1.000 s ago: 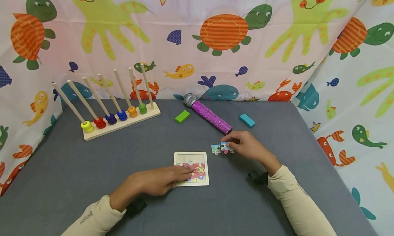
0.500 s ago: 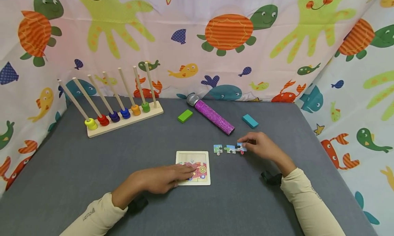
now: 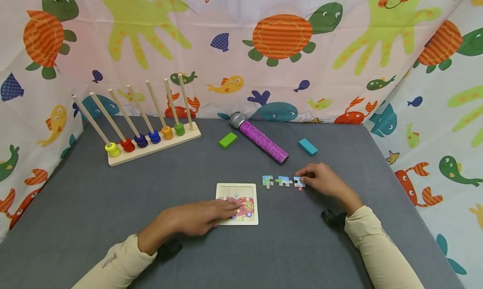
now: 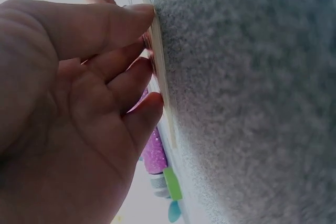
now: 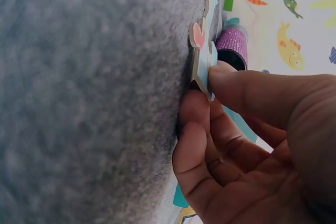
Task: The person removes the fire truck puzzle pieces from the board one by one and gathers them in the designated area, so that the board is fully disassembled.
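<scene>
Right grip [image 3: 325, 183], puzzle piece [image 3: 298, 182] pinched between thumb [image 5: 257, 88] and fingers [image 5: 195, 107]

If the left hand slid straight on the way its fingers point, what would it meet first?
Probably the right-hand rim of the wooden puzzle tray. The left hand reaches over the puzzle toward that side. The rim's height is unclear, so the fingertips might pass over.
</scene>
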Motion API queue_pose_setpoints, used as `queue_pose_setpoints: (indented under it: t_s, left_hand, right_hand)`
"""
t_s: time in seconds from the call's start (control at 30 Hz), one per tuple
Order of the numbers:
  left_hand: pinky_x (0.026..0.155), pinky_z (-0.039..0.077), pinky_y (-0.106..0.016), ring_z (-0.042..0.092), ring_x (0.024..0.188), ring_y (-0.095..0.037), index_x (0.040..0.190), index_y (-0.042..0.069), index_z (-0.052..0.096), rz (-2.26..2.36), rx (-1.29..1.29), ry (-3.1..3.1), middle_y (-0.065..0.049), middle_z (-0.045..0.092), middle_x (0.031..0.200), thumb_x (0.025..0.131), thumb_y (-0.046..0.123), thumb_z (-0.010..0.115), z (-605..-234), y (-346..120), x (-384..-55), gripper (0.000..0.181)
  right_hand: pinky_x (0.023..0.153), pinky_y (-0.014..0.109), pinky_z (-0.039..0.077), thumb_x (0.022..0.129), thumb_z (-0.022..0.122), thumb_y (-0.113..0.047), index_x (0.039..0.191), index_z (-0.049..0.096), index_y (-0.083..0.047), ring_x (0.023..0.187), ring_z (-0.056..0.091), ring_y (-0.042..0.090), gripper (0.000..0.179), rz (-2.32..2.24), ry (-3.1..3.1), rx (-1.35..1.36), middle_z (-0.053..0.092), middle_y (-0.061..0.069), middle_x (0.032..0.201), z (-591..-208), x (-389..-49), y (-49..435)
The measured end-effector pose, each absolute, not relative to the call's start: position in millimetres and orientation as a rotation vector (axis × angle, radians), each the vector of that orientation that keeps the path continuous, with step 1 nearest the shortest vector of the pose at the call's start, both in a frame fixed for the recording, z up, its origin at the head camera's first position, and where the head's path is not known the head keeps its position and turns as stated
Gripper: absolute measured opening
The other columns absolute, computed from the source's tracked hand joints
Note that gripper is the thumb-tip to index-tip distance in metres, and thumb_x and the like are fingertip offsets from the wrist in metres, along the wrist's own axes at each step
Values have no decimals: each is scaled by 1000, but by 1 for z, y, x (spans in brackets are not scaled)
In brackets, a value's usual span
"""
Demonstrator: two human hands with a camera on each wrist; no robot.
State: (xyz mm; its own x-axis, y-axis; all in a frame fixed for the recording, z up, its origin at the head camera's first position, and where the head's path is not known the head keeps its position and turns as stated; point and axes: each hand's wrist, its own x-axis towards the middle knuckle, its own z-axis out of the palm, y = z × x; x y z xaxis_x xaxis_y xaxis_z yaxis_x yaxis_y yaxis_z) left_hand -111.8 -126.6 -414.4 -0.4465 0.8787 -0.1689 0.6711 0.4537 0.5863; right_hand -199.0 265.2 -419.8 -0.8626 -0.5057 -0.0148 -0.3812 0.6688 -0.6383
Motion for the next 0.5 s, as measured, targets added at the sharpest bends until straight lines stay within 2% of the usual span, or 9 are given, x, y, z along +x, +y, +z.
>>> queue_pose_setpoints:
  t_s: [0.23,0.4,0.5]
  left_hand:
    - [111,29,-43,33,140,-20,139,7,54,638,1255,2291,0,40,151,97,0,54,-410,-127,-116,42]
    - [109,32,-49,47,130,-25,124,3,67,637,1230,2550,-8,57,135,95,4,61,-404,-132,-120,29]
    - [109,29,-52,51,126,-29,120,-1,68,589,1145,2712,-13,61,128,94,10,65,-402,-133,-123,28]
  right_hand:
    - [68,28,48,91,65,1,105,74,-1,79,55,16,17,-963,2700,-698,70,5,95,-419,-198,268]
    - [70,29,49,91,65,-1,106,74,-2,81,56,16,18,-936,2698,-705,70,4,97,-419,-200,271]
    - [70,30,49,91,65,0,106,74,-2,81,57,15,17,-934,2711,-708,70,5,97,-419,-200,271]
